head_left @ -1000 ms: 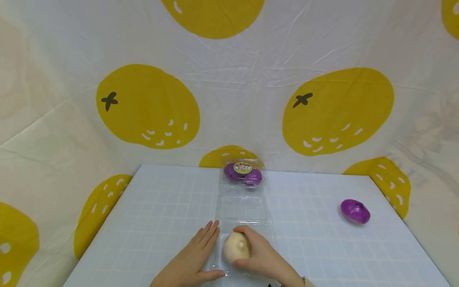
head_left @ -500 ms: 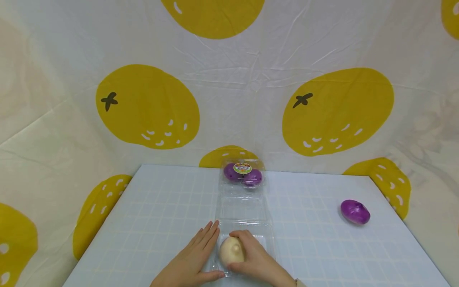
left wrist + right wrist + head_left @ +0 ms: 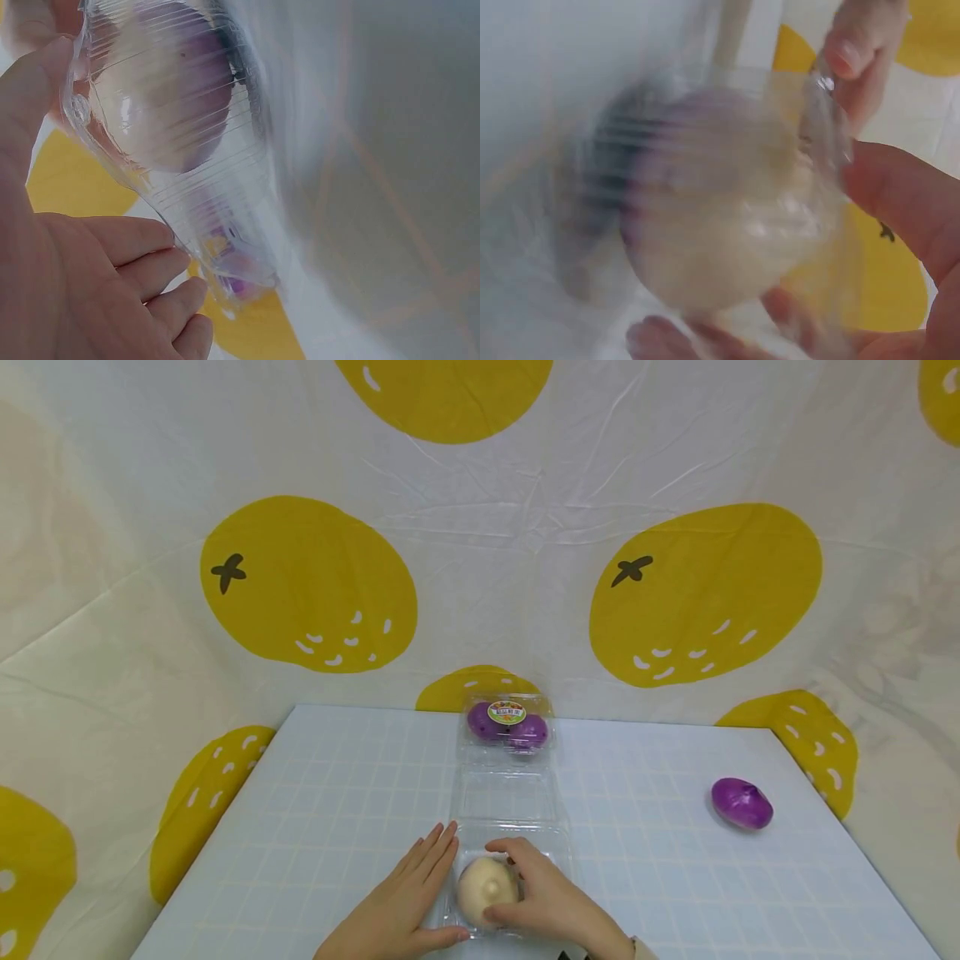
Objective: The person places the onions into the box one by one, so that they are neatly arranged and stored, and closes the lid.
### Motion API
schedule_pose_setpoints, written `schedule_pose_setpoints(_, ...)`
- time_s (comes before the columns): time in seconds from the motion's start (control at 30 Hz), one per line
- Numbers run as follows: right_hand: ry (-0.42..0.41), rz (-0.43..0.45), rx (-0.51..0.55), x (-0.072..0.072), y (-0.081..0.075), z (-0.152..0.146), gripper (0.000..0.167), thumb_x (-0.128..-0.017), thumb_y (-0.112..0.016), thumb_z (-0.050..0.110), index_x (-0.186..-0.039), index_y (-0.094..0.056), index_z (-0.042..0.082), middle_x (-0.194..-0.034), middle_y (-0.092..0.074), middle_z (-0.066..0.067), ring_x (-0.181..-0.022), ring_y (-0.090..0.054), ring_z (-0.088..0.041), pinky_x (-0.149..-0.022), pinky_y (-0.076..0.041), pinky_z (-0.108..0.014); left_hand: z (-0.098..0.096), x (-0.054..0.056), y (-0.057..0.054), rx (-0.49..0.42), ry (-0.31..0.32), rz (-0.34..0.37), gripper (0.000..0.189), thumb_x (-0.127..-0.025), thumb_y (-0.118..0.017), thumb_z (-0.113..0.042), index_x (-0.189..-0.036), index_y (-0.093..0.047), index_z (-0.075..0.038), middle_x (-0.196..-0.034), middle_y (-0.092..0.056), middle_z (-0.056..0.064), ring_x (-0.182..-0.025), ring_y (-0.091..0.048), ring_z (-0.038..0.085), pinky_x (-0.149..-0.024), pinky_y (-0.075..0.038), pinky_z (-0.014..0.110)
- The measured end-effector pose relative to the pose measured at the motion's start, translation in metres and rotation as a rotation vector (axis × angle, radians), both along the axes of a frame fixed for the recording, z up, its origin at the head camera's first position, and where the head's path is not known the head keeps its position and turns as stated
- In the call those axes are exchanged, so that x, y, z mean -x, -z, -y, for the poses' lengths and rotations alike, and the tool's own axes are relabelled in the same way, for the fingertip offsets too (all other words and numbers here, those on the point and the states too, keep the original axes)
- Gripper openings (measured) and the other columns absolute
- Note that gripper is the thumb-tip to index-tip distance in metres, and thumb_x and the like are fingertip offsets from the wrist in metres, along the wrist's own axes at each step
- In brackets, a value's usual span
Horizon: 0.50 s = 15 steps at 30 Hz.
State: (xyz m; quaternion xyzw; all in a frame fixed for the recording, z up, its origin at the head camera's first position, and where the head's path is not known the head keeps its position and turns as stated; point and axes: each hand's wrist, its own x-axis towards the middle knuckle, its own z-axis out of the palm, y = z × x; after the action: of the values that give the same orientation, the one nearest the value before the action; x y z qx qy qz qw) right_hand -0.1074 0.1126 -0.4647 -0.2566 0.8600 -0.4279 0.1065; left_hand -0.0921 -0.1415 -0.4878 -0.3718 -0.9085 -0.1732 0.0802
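Observation:
A cream-and-purple turnip [image 3: 486,893] sits in the near half of an open clear plastic clamshell box [image 3: 551,845], cream side with its small nub up. My right hand [image 3: 551,897] is around the turnip's right side, thumb overlapping it in the head view and forefinger standing a little off its top. In the right wrist view, the turnip [image 3: 712,202] shows blurred through the ribbed plastic wall, the spread thumb and fingers about it. My left hand [image 3: 408,893] lies with straight fingers along the box's left edge. The left wrist view shows its fingertips [image 3: 169,232] at the plastic rim.
Behind the open box stands a closed clear box [image 3: 547,727] with purple turnips [image 3: 531,731] inside and an oval label on top. Another purple turnip [image 3: 741,803] lies at the right of the checked table [image 3: 337,810]. A fruit-print cloth [image 3: 502,585] hangs behind.
The turnip has shifted left and slightly toward me inside the box. My right forefinger has lifted off it and the grip has loosened. My left hand has stayed in place.

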Motion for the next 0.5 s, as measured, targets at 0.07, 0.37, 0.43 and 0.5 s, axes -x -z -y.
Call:
schedule_pose_setpoints(0.07,-0.01,0.009,0.008,0.002,-0.0039,-0.0034,0.065,-0.078,-0.082,0.028,-0.133,-0.053,0.007,-0.131,-0.055,-0.007,-0.114,-0.055,-0.034,-0.087,-0.053,-0.041,0.0003,0.0004,0.0006,-0.001,0.001,-0.016,0.095,-0.091,-0.058,-0.062,-0.15,-0.033,0.008,-0.161,-0.023,0.021,-0.146,-0.026,0.038,-0.117,0.005,0.021)
schedule_pose_setpoints(0.37,-0.045,0.035,0.07,0.0058,-0.0018,-0.0037,0.057,-0.072,-0.086,0.01,-0.122,-0.059,0.011,-0.122,-0.06,-0.003,-0.104,-0.059,-0.023,-0.078,-0.055,-0.034,0.0006,0.0008,0.0003,-0.007,0.01,-0.016,0.095,-0.092,-0.057,-0.062,-0.149,-0.033,0.01,-0.16,-0.024,0.023,-0.145,-0.026,0.039,-0.118,0.005,0.021)
schedule_pose_setpoints(0.43,-0.034,0.043,0.082,0.0056,0.0008,-0.0019,0.058,-0.073,-0.087,0.012,-0.123,-0.058,0.011,-0.121,-0.06,-0.004,-0.102,-0.059,-0.018,-0.076,-0.056,-0.03,0.0004,0.0009,0.0001,-0.007,0.007,-0.005,0.095,-0.092,-0.057,-0.062,-0.149,-0.032,0.009,-0.16,-0.023,0.023,-0.146,-0.025,0.038,-0.117,0.005,0.021)
schedule_pose_setpoints(0.5,-0.016,0.045,0.086,0.0052,0.0032,-0.0002,0.058,-0.074,-0.086,0.014,-0.124,-0.057,0.009,-0.121,-0.06,-0.005,-0.099,-0.059,-0.015,-0.074,-0.056,-0.028,0.0002,0.0008,0.0002,-0.003,0.003,0.006,0.095,-0.091,-0.057,-0.062,-0.149,-0.033,0.009,-0.161,-0.023,0.022,-0.146,-0.025,0.038,-0.116,0.006,0.02)
